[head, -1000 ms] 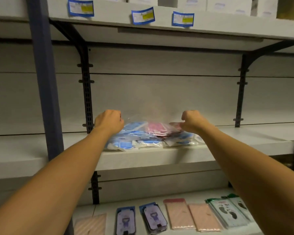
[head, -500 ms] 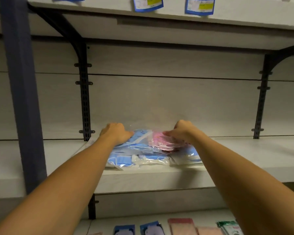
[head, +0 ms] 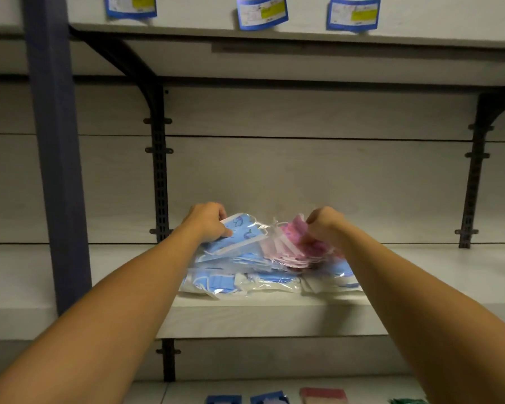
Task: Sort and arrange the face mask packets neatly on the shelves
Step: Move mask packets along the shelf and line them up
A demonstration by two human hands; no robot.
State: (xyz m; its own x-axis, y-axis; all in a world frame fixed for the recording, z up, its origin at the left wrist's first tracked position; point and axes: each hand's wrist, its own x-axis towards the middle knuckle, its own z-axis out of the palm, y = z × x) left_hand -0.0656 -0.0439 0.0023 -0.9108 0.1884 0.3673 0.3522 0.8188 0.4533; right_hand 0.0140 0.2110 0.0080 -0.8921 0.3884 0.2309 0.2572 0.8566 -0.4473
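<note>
I'm at the sorting step: my left hand (head: 209, 223) pinches a blue mask packet (head: 239, 233), fingers curled round its far edge, tilting it up off the pile of packets (head: 263, 279) near the shelf's (head: 420, 275) front edge. My right hand (head: 322, 225) pinches a pink mask packet (head: 296, 237). Next, I judge, each colour needs lifting clear and laying apart without dragging the slippery pile.

Your left hand (head: 206, 223), which lay knuckles-down on the heap a second ago, now grips a blue printed mask packet in clear plastic (head: 241, 233) and has tilted its far edge up. Your right hand (head: 322, 224) has lifted the pink mask packet (head: 292, 237) off the pile beneath it, pinching its top edge.
</note>
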